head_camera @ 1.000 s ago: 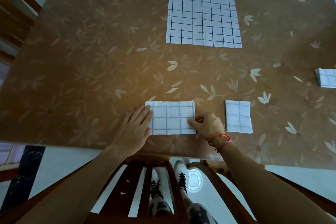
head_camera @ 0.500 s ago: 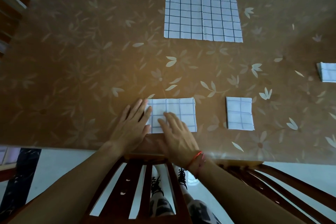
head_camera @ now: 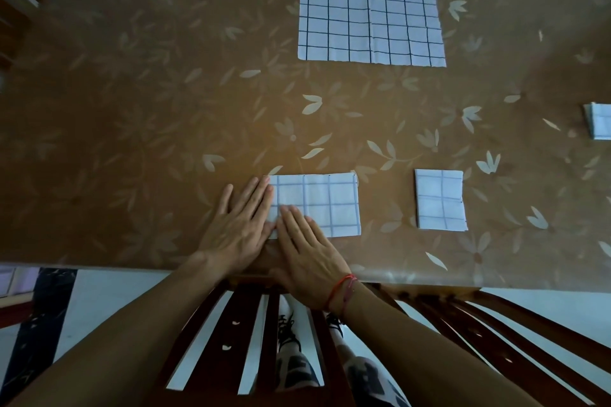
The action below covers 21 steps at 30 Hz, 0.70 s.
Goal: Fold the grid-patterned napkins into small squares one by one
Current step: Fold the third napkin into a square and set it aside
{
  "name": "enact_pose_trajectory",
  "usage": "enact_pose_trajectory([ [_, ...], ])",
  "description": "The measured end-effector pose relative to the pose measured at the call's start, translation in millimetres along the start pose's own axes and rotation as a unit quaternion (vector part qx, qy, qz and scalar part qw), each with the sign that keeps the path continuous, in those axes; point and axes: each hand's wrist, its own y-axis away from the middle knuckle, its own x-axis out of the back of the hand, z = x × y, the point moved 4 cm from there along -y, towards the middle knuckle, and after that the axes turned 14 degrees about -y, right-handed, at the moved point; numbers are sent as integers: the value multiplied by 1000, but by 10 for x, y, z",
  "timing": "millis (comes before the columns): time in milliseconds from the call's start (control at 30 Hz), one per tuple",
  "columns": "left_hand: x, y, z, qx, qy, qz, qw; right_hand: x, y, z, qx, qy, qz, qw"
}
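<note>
A half-folded napkin [head_camera: 325, 205] lies flat on the brown, leaf-patterned surface [head_camera: 132, 109], close to its near edge and in front of the person. It is a rectangle whose long axis runs left to right, parallel to that near edge, with its short ends facing left and right.

Both hands are released and lie flat, fingers straight, gripping nothing. The left hand [head_camera: 238, 228] rests on the surface with its fingertips over the napkin's left short end. The right hand [head_camera: 307, 258], with a red string bracelet [head_camera: 342, 291] at the wrist, lies just beside it and presses its fingers on the napkin's near-left part.

To the right, apart from the rectangle, sits a small folded square [head_camera: 439, 200]. Another folded piece [head_camera: 600, 122] is cut off by the right edge of the view. A large unfolded napkin [head_camera: 370, 3] lies spread at the far side, a crease running down its middle. A wooden chair back [head_camera: 251, 324] shows below the surface's edge.
</note>
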Motion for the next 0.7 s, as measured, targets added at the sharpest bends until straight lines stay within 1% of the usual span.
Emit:
enact_pose_trajectory([
  [100, -6, 1, -3, 0, -7, -4, 1000, 56, 56, 87, -21, 0, -2, 1000],
  [333, 1, 12, -2, 2, -15, -9, 1000, 241, 415, 487, -64, 39, -4, 997],
  [500, 39, 10, 7, 1, -23, -13, 1000, 299, 606, 745, -111, 50, -4, 993],
  [600, 69, 2, 18, 7, -21, -17, 1000, 316, 641, 788, -106, 48, -5, 993],
  [700, 96, -9, 33, 12, -15, -24, 1000, 376, 627, 770, -106, 36, 30, 993],
])
